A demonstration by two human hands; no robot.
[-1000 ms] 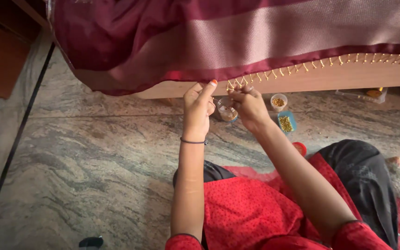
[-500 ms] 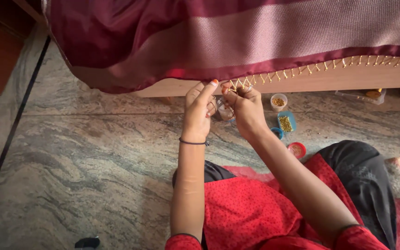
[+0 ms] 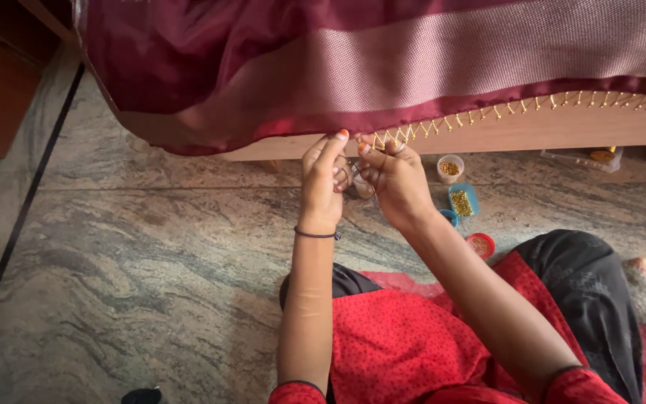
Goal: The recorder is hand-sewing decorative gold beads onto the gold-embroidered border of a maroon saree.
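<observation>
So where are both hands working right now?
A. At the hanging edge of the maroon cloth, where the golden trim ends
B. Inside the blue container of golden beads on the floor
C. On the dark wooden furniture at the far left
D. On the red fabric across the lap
A: the left hand and right hand meet at the hem of the maroon cloth, beside the golden bead trim; the blue container sits untouched on the floor.

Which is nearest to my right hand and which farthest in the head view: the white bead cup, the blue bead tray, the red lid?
From the right hand:
1. White bead cup, just to its right, by the wooden frame.
2. Blue bead tray, right and lower.
3. Red lid, lowest, beside the knee.
</observation>
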